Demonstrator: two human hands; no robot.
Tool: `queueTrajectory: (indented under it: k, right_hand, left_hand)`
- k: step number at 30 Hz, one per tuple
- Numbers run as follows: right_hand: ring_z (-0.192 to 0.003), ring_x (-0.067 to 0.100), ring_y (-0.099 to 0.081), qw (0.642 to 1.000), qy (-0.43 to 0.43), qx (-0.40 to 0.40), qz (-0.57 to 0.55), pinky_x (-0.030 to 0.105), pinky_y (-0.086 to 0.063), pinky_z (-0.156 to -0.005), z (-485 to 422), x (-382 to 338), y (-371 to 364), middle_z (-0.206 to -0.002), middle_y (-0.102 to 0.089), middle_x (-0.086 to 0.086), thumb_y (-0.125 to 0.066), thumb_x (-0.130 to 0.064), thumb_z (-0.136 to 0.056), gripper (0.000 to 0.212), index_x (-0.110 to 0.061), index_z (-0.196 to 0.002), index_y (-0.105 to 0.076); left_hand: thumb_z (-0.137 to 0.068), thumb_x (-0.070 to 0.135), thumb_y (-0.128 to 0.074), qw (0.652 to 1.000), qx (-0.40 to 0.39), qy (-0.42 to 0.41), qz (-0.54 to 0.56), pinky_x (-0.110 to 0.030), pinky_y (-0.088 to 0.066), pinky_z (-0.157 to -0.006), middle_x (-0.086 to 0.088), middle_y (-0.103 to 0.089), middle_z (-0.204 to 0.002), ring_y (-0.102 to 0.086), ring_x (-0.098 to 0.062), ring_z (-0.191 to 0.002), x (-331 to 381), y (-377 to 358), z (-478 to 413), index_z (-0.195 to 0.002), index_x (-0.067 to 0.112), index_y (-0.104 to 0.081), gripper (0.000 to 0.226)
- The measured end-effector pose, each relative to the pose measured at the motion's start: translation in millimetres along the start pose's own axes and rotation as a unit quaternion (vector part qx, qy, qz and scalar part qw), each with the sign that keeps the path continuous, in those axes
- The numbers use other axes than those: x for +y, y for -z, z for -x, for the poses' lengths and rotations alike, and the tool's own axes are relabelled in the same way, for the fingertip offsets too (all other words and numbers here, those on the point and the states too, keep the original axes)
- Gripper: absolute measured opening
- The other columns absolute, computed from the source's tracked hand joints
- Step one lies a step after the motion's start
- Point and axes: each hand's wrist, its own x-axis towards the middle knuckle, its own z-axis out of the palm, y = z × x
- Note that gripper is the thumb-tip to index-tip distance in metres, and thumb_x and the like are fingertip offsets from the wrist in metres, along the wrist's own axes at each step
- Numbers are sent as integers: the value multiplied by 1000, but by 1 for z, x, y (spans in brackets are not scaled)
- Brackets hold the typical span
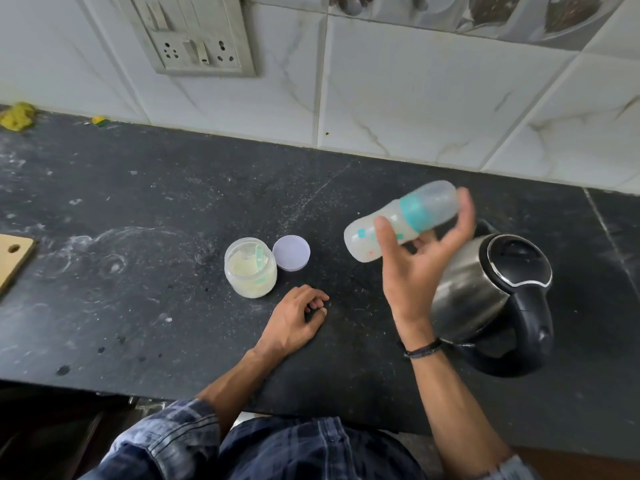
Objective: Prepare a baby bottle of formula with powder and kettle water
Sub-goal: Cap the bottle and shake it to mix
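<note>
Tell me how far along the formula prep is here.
Looks done: the baby bottle is capped, its body milky, and the kettle stands closed. In hand: the right hand holds the bottle tilted above the counter, probably mixing; the left hand rests idle on it. Left: the powder jar is open, its lilac lid beside it, so closing up remains.

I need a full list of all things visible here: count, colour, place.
baby bottle: 1, translucent with teal ring, held tilted above the counter
powder jar: 1, translucent, open, mid-counter
lid: 1, lilac, right beside jar
kettle: 1, steel and black, counter right
wooden board: 1, tan, left edge
socket panel: 1, grey, wall
cloth: 1, yellow, far left back
left hand: 1, rests on counter, holds nothing
right hand: 1, holds the bottle
</note>
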Motion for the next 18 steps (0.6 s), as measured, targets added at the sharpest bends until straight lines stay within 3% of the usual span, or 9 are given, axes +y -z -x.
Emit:
queueTrajectory:
  k: [2,5,8,10,13,16,18]
  right_hand:
    - [-127,32,-65,999,41,7,-8,35,-62,-89,1,2,0,-156,-42,-6,-82,-9,-92,90,-38,-154,-24]
    - [-122,20,-69,997,-5,-59,44,42,-64,-90,-1,4,-2,-147,-50,-27,-84,-12,-90,91,-39,-154,-25]
    - [-124,16,-67,999,38,-28,13,29,-61,-91,-1,4,1,-147,-50,-33,-77,-1,-92,88,-24,-155,-19]
    - [-123,14,-67,998,53,-21,11,25,-59,-92,-4,3,1,-147,-51,-33,-73,6,-95,89,-15,-156,-12]
    - [-119,15,-69,999,-3,-33,6,27,-59,-89,-2,-2,1,-143,-55,-30,-76,5,-92,91,-16,-158,-16]
    - [-126,13,-64,997,66,26,-3,26,-57,-95,-4,-4,4,-152,-41,-15,-71,5,-96,88,-11,-157,-9]
    - [-122,18,-67,1000,15,4,9,28,-59,-92,-9,-4,5,-151,-45,-14,-75,1,-94,89,-17,-156,-14]
  left_hand:
    - [-93,25,-64,1000,2,3,-4,-25,-50,-80,17,-59,-92,-57,-8,-90,1,2,-1,-110,26,-69,18]
    - [-93,27,-63,1000,2,5,-7,-24,-50,-80,18,-58,-92,-57,-7,-90,0,1,0,-110,27,-68,18]
    - [-94,28,-63,1000,-7,4,-5,-24,-51,-80,19,-58,-93,-57,-7,-91,1,2,0,-111,28,-68,18]
    - [-94,25,-64,1000,-1,7,-8,-24,-51,-80,18,-59,-93,-57,-8,-91,1,2,0,-111,27,-69,18]
    - [-93,22,-65,1000,-1,2,-1,-25,-51,-80,16,-60,-93,-57,-8,-91,1,1,1,-110,25,-69,18]
    - [-93,20,-66,1000,8,-1,3,-25,-50,-80,14,-61,-93,-57,-9,-90,3,2,0,-110,23,-70,18]
    - [-93,19,-67,1000,12,1,1,-26,-51,-80,12,-61,-93,-57,-9,-90,3,2,1,-109,22,-70,17]
